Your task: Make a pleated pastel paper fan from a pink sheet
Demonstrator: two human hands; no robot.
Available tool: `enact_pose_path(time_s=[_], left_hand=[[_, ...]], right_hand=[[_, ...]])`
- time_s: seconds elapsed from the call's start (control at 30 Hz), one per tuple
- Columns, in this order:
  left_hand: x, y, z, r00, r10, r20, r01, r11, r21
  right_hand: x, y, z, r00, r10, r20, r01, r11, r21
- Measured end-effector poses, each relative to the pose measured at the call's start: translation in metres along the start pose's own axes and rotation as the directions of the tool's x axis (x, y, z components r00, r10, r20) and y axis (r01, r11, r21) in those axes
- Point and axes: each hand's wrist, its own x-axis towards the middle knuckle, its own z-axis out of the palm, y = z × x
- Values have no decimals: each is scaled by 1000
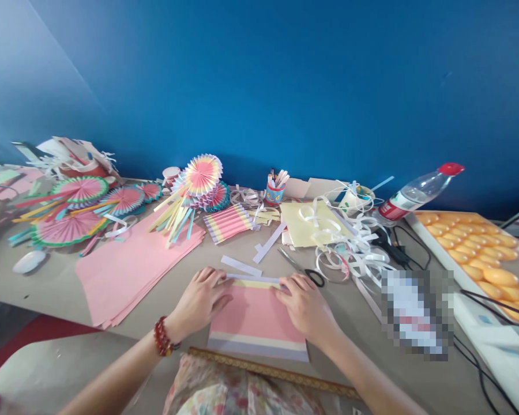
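A pink paper sheet lies flat on the table in front of me, with yellow and lilac bands along its far and near edges. My left hand grips its far left corner, fingers bent over the edge. At the far right corner, my right hand has its fingers curled on the same edge. Just past the sheet are loose lilac paper strips and scissors with black handles. A pleated pink, yellow and lilac paper rests farther back.
Pink sheets are stacked at left, near folded paper fans and a white mouse. Curled white ribbons, yellow paper, a tilted bottle, cables and an orange-bubbled board occupy the right.
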Motion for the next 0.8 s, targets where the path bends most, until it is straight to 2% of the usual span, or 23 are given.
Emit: enact_pose_path(time_s=[0.13,0.3,0.5,0.8], left_hand=[[-14,-8,2,1000,-31,1,31,992,120],[-29,-20,4,998,-41,-38,47,981,186],[-31,-16,4,1000,-25,8,24,992,122],[-31,-22,5,999,-29,-15,29,999,32]], right_hand=[[-6,1,5,999,34,1,-34,999,35],[-3,2,1,998,56,11,-57,990,133],[2,5,0,999,51,17,-53,981,186],[11,10,-2,998,60,-9,-56,969,240]])
